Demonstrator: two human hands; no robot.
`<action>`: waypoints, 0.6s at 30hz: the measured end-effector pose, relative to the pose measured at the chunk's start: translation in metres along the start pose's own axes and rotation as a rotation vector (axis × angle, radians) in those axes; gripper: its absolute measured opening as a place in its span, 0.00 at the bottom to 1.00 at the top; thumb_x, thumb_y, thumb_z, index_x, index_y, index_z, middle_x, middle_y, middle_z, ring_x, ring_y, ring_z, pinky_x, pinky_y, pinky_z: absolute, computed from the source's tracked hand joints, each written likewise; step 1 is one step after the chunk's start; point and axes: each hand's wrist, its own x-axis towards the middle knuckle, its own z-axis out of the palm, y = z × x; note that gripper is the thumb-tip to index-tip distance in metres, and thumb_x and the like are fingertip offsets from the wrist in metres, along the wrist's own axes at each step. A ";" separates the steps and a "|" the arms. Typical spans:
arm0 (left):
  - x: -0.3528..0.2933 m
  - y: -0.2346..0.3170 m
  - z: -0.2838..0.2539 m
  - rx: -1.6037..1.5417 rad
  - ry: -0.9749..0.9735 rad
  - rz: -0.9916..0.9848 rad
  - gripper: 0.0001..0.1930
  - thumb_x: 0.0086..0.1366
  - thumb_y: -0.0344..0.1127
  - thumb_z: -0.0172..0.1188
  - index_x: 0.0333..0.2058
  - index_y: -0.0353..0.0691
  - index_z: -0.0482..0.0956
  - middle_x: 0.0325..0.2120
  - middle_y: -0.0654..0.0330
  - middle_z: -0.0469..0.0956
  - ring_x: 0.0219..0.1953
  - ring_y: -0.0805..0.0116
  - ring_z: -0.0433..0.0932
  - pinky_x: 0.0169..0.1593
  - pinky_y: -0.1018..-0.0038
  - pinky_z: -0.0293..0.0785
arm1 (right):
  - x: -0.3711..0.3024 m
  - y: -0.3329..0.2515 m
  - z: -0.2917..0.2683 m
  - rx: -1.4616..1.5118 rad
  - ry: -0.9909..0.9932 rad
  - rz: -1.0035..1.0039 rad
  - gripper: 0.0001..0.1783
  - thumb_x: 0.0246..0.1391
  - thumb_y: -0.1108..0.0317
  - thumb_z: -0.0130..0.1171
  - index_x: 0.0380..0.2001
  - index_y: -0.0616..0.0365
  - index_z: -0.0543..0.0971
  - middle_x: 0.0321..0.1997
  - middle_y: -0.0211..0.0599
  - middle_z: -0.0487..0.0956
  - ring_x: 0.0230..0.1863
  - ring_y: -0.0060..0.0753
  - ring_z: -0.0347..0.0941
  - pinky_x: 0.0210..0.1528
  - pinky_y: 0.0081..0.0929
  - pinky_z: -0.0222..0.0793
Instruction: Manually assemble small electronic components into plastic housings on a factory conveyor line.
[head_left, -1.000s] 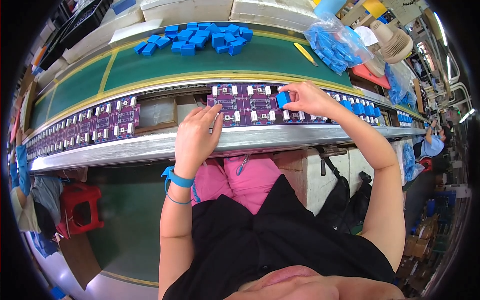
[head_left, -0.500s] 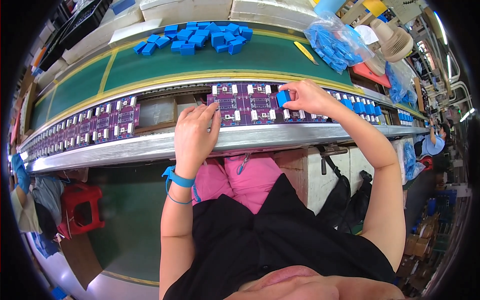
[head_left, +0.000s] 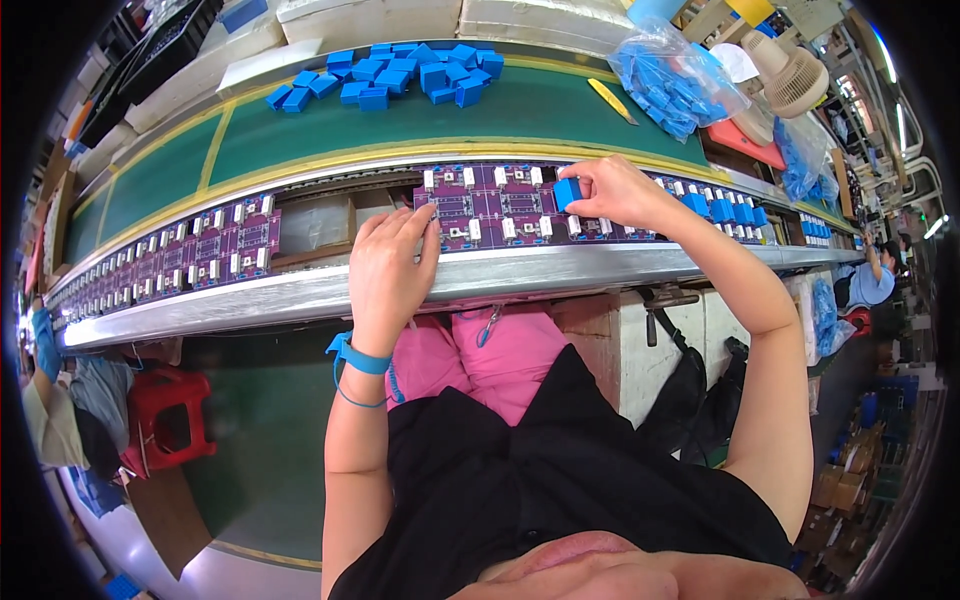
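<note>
A purple circuit board panel with white parts lies on the rail in front of me. My right hand pinches a blue rectangular block between thumb and fingers, low over the panel's right part. Whether the block touches the board is hard to tell. At the panel's left edge rests my left hand, fingers stretched out and fingertips at the board's edge, holding nothing. A blue wrist strap circles my left wrist. Right of my right hand, several similar blue blocks sit on boards along the rail.
Loose blue blocks lie piled on the green surface beyond the rail. A yellow cutter and a clear bag of blue parts are at the far right. More purple boards line the left. Another person works at right.
Both hands keep nearly the same place and grip, with the blue block still pinched in the right one. The view has shifted very slightly.
</note>
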 end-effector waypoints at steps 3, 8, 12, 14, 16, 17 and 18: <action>0.000 0.000 0.000 0.005 0.000 -0.004 0.09 0.59 0.32 0.57 0.38 0.37 0.80 0.31 0.53 0.81 0.38 0.55 0.79 0.48 0.64 0.70 | 0.001 0.000 0.000 0.027 -0.016 0.004 0.25 0.42 0.65 0.67 0.46 0.62 0.77 0.20 0.37 0.74 0.22 0.32 0.70 0.28 0.30 0.65; 0.000 0.000 0.000 0.007 -0.001 -0.008 0.09 0.59 0.32 0.58 0.38 0.37 0.80 0.31 0.53 0.81 0.39 0.55 0.79 0.48 0.64 0.70 | 0.000 -0.002 -0.003 0.035 -0.032 0.040 0.24 0.43 0.64 0.67 0.45 0.61 0.78 0.20 0.36 0.74 0.23 0.31 0.70 0.28 0.29 0.65; 0.000 0.000 0.000 0.000 -0.001 -0.003 0.09 0.59 0.32 0.58 0.38 0.37 0.80 0.32 0.53 0.81 0.39 0.55 0.79 0.48 0.64 0.70 | 0.000 0.000 -0.002 0.022 -0.044 0.022 0.25 0.43 0.64 0.67 0.46 0.62 0.77 0.21 0.36 0.74 0.23 0.32 0.71 0.29 0.30 0.66; -0.001 0.000 0.000 0.000 0.001 -0.001 0.09 0.59 0.32 0.58 0.38 0.37 0.80 0.31 0.52 0.81 0.39 0.55 0.79 0.48 0.64 0.70 | 0.000 -0.010 -0.005 0.006 -0.057 0.077 0.25 0.42 0.63 0.67 0.45 0.64 0.78 0.25 0.44 0.79 0.29 0.40 0.76 0.36 0.32 0.71; -0.002 0.000 0.000 -0.003 -0.003 -0.012 0.09 0.59 0.32 0.58 0.38 0.37 0.80 0.32 0.52 0.81 0.39 0.55 0.79 0.48 0.64 0.70 | 0.000 -0.015 -0.005 -0.017 -0.050 0.065 0.25 0.42 0.63 0.66 0.45 0.64 0.78 0.26 0.46 0.79 0.30 0.42 0.77 0.37 0.34 0.71; -0.002 0.000 0.000 -0.002 -0.004 -0.013 0.09 0.59 0.32 0.58 0.38 0.37 0.80 0.32 0.52 0.81 0.39 0.55 0.79 0.48 0.64 0.70 | 0.000 -0.016 -0.005 -0.041 -0.042 0.053 0.25 0.42 0.64 0.66 0.45 0.65 0.78 0.27 0.47 0.79 0.31 0.44 0.77 0.38 0.35 0.71; -0.002 0.000 0.000 0.003 0.002 -0.013 0.09 0.60 0.32 0.57 0.38 0.37 0.80 0.32 0.52 0.81 0.39 0.55 0.79 0.48 0.64 0.70 | 0.000 -0.018 -0.005 -0.040 -0.043 0.052 0.25 0.42 0.64 0.66 0.45 0.65 0.78 0.27 0.47 0.79 0.31 0.44 0.77 0.38 0.35 0.71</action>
